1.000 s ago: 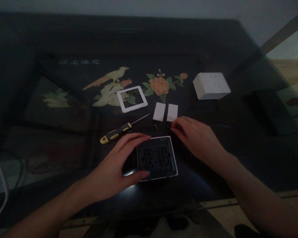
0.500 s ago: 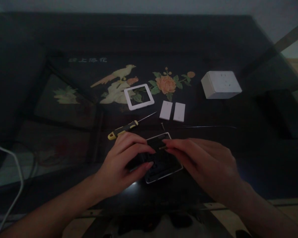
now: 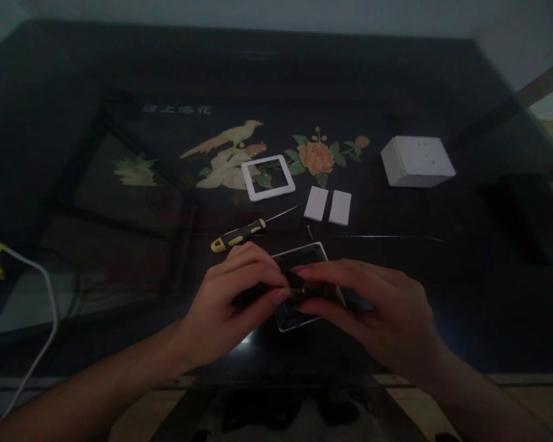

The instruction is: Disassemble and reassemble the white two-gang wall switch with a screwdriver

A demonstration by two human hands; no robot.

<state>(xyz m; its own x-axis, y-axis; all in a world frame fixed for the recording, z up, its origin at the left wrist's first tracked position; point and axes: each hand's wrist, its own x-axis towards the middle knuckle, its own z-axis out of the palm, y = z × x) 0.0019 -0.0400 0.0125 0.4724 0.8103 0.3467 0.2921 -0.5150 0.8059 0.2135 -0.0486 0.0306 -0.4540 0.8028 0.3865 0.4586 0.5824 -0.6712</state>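
Between the thumb and index finger of my left hand (image 3: 242, 294) is a small screw (image 3: 299, 290), its head pointing right. My right hand (image 3: 378, 301) is close by, thumb and index finger spread apart on either side of the screw's head end. Both hands are above a square dark-backed panel with a thin white rim (image 3: 322, 248), partly covered by my fingers. A second screw (image 3: 309, 232) lies just past the panel's far edge. The yellow-and-black screwdriver (image 3: 239, 235) rests beyond my left hand, its tip pointing right.
Past the panel lie a white square frame (image 3: 247, 182) and two white rectangular plates (image 3: 316, 204). A white socket box (image 3: 421, 161) stands at the right on the dark glossy table (image 3: 465, 294). A white cable (image 3: 50, 301) with a yellow tag curves along the left.
The screw has passed from my right hand's fingertips to my left hand's pinch. My right finger and thumb have parted. The view has shifted slightly.
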